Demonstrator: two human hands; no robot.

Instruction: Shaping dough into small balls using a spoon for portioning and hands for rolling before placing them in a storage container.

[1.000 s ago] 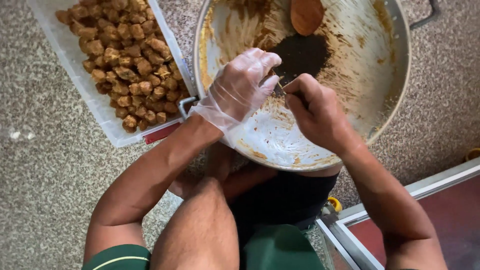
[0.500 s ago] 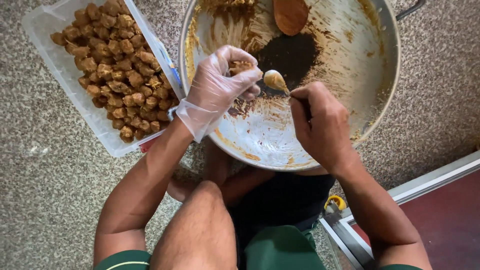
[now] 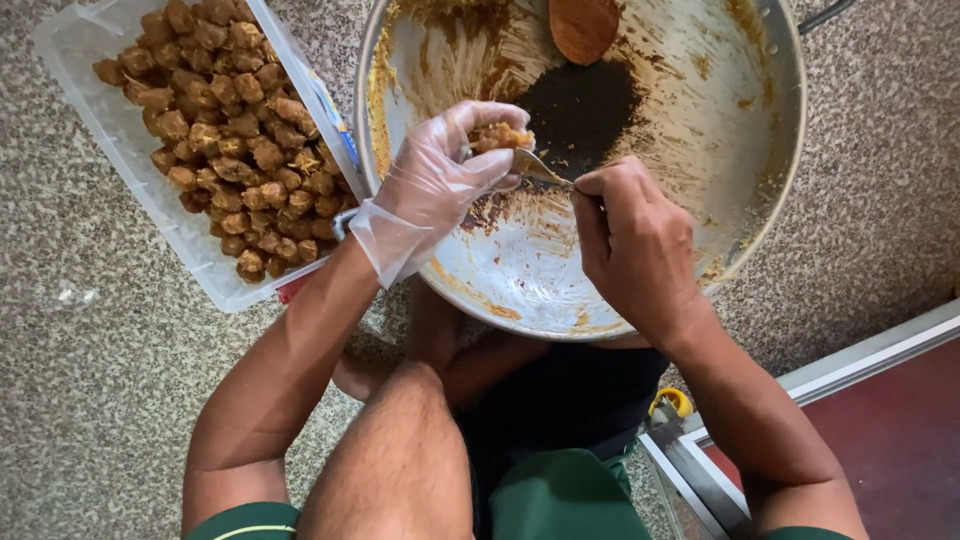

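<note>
My left hand [image 3: 440, 180], in a clear plastic glove, is curled around a small lump of brown mixture [image 3: 498, 135] over the near side of a large metal bowl [image 3: 760, 200]. My right hand [image 3: 630, 240], bare, grips a metal spoon [image 3: 540, 168] whose tip touches that lump. The bowl is smeared with brown paste, with a dark patch [image 3: 585, 110] of mixture near its far side. A wooden spoon [image 3: 583, 28] lies at the bowl's far rim.
A clear plastic tray [image 3: 150, 200] packed with several brown fried pieces [image 3: 230, 130] sits left of the bowl on a speckled stone floor [image 3: 80, 400]. My knees are under the bowl. A metal door track [image 3: 860, 360] and red floor lie at lower right.
The gloved left hand has drawn back from the bowl's middle towards its left rim with a lump of mixture. The right hand's spoon has followed and now meets the lump.
</note>
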